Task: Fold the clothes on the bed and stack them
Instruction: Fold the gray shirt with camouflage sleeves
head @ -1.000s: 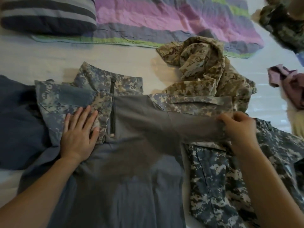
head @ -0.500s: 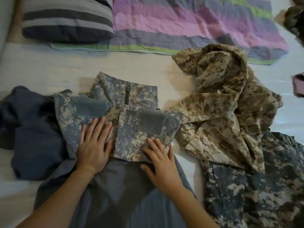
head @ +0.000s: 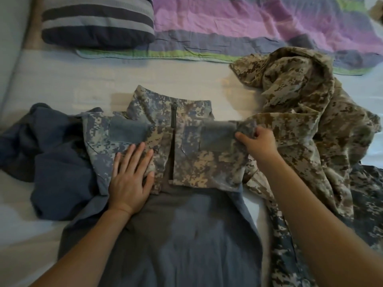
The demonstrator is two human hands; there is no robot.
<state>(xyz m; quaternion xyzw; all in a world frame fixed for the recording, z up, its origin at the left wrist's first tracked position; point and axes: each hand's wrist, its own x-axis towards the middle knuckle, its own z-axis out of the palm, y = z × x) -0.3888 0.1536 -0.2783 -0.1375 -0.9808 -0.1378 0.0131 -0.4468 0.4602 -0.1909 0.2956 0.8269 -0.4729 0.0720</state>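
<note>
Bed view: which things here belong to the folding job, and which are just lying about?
Job: camo shirt, left hand pressing it, right hand pinching its sleeve; tan camo garment and blue garment, both unfolded.
Lying about: striped pillow, purple blanket.

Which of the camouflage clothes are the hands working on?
The grey-blue shirt with the zip, centre; the tan garment and the darker garment lie right of it.
</note>
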